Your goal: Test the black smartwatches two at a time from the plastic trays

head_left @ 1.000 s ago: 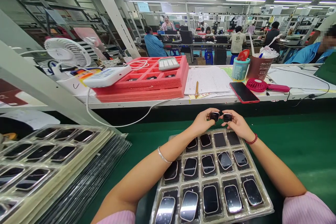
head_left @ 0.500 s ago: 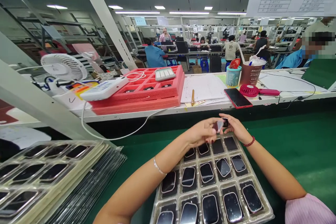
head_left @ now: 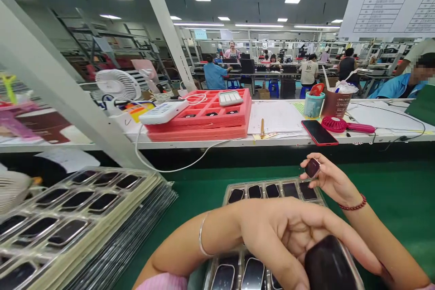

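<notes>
My left hand [head_left: 282,229] reaches across the near part of a clear plastic tray [head_left: 265,181], close to the camera. Its thumb and fingers are closed around a dark-screened smartwatch body [head_left: 331,263]. Beyond the tray's far right corner, my right hand [head_left: 335,179] is raised, pinching a second smartwatch body [head_left: 313,168] by its edges. More watch bodies lie screen up in the tray's pockets, such as one at the near left [head_left: 223,277]. My left hand and forearm hide the middle and right of the tray.
Stacked trays of watch bodies [head_left: 78,199] stand at left. On the shelf are red foam trays [head_left: 200,133], a white device [head_left: 163,112], papers [head_left: 272,118], a phone [head_left: 319,132], a pink handheld fan [head_left: 335,124] and cups [head_left: 336,104]. A white cable [head_left: 176,170] hangs below. People sit farther back.
My hands, together over the tray's far edge before, are now apart. My left hand has come toward me with a watch body, while my right hand holds one up. The view has shifted left.
</notes>
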Motion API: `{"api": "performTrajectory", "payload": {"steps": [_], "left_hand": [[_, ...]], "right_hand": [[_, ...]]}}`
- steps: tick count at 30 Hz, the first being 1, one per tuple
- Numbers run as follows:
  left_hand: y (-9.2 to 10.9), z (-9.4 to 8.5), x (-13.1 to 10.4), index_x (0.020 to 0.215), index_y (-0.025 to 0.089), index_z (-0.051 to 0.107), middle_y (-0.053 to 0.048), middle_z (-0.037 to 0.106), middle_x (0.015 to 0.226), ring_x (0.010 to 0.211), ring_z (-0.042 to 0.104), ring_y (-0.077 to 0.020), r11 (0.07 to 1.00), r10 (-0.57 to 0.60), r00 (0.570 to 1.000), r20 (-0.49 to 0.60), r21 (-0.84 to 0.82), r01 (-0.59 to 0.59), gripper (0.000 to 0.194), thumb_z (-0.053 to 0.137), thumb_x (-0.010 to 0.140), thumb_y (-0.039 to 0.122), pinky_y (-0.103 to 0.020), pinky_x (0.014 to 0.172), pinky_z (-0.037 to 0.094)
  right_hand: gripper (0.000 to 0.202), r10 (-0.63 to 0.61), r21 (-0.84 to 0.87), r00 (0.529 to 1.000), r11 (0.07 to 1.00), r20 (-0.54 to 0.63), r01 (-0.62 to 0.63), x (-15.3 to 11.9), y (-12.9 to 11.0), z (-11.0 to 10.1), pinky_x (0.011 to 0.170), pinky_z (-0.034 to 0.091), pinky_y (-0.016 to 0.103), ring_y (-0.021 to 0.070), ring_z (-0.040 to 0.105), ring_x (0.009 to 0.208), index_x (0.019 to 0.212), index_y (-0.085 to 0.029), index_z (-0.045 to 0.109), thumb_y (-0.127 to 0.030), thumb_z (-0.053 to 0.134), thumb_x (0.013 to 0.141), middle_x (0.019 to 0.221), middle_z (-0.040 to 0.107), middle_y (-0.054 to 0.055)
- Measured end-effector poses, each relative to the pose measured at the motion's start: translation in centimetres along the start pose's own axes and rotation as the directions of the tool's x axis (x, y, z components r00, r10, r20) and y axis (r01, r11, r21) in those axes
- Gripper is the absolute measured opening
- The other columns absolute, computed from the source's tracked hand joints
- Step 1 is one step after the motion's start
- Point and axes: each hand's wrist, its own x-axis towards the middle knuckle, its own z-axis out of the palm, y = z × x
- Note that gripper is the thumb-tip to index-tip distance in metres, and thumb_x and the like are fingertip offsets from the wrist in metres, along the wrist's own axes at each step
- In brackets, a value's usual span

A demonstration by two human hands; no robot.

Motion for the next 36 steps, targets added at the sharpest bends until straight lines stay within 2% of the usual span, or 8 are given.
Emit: {"api": "performTrajectory", "payload": {"steps": [3, 5, 7, 10, 20, 25, 30, 36], "left_hand": [[0.6, -2.3, -1.4, 0.118, 0.016, 0.057, -0.005, 0.063, 0.087, 0.066, 0.063, -0.0117, 0.962, 0.225, 0.913, -0.339, 0.227, -0.153, 0.054, 0.075, 0.067, 0.012, -0.019, 0.058, 0.05], [0.7, -5.1, -2.0, 0.117, 0.016, 0.055, -0.005, 0.063, 0.089, 0.063, 0.061, -0.0092, 0.898, 0.367, 0.711, -0.6, 0.428, -0.102, 0.052, 0.073, 0.068, 0.011, -0.017, 0.056, 0.049], [0.0, -8.2, -2.3, 0.115, 0.015, 0.052, -0.008, 0.064, 0.093, 0.066, 0.064, -0.0112, 0.876, 0.391, 0.559, -0.731, 0.481, 0.015, 0.052, 0.071, 0.067, 0.011, -0.015, 0.051, 0.045], [-2.0, -11.6, -2.2, 0.11, 0.013, 0.049, -0.007, 0.064, 0.087, 0.065, 0.065, -0.0135, 0.921, 0.281, 0.476, -0.833, 0.374, 0.11, 0.049, 0.069, 0.065, 0.016, -0.015, 0.047, 0.041], [-3.3, -12.2, -2.4, 0.117, 0.014, 0.048, -0.007, 0.063, 0.089, 0.068, 0.066, -0.0158, 0.887, 0.323, 0.445, -0.835, 0.431, 0.164, 0.055, 0.067, 0.066, 0.022, -0.02, 0.051, 0.043], [-3.2, -12.0, -2.3, 0.107, 0.012, 0.055, -0.006, 0.064, 0.086, 0.062, 0.06, -0.0104, 0.825, 0.436, 0.411, -0.801, 0.538, 0.174, 0.04, 0.064, 0.069, 0.019, -0.018, 0.05, 0.04], [-3.1, -11.5, -2.0, 0.111, 0.013, 0.052, -0.007, 0.064, 0.094, 0.072, 0.066, -0.0153, 0.836, 0.376, 0.459, -0.805, 0.509, 0.206, 0.047, 0.057, 0.065, 0.01, -0.019, 0.051, 0.043], [-3.4, -11.2, -1.9, 0.113, 0.012, 0.054, -0.009, 0.065, 0.097, 0.077, 0.068, -0.0176, 0.832, 0.358, 0.514, -0.779, 0.516, 0.203, 0.044, 0.058, 0.07, 0.016, -0.021, 0.056, 0.046]], "right_hand": [[0.033, -0.033, 0.077, 0.997, 0.997, 0.074, 0.027, -2.2, -2.1, 3.7, 0.065, 0.058, 0.024, 0.018, 0.069, 0.086, 0.118, -0.024, 0.058, -0.036, 0.064, 0.088, 0.105, 0.061, 0.006], [0.032, -0.024, 0.11, 0.984, 0.994, 0.174, 0.005, -3.8, -3.2, 6.6, 0.064, 0.057, 0.022, 0.0174, 0.069, 0.085, 0.115, -0.023, 0.06, -0.038, 0.066, 0.087, 0.105, 0.061, 0.006], [0.034, 0.027, 0.152, 0.951, 0.985, 0.307, -0.077, -5.0, -3.8, 9.3, 0.064, 0.056, 0.019, 0.0154, 0.07, 0.082, 0.113, -0.023, 0.06, -0.04, 0.069, 0.085, 0.104, 0.062, 0.005], [0.036, 0.105, 0.226, 0.898, 0.949, 0.427, -0.218, -6.2, -4.2, 11.9, 0.065, 0.052, 0.015, 0.0112, 0.069, 0.08, 0.113, -0.022, 0.059, -0.041, 0.071, 0.084, 0.102, 0.063, 0.005], [0.048, 0.219, 0.216, 0.91, 0.927, 0.351, -0.307, -7.3, -4.1, 13.1, 0.064, 0.049, 0.016, 0.0128, 0.068, 0.078, 0.105, -0.02, 0.055, -0.047, 0.079, 0.074, 0.095, 0.068, 0.008], [0.041, 0.101, 0.007, 0.972, 0.994, 0.213, -0.105, -4.2, -3.4, 8.1, 0.065, 0.059, 0.027, 0.0249, 0.067, 0.102, 0.126, -0.022, 0.05, -0.042, 0.059, 0.091, 0.131, 0.055, 0.016], [0.045, 0.076, -0.267, 0.996, 0.96, -0.055, -0.088, -1.8, -0.6, 1.9, 0.065, 0.059, 0.023, 0.0196, 0.07, 0.089, 0.127, -0.02, 0.049, -0.029, 0.065, 0.086, 0.124, 0.059, 0.014], [0.047, 0.045, -0.287, 0.995, 0.955, -0.094, -0.07, -2.4, 0.7, 0.2, 0.067, 0.06, 0.027, 0.0205, 0.069, 0.091, 0.126, -0.021, 0.051, -0.028, 0.066, 0.082, 0.125, 0.059, 0.013]]}}
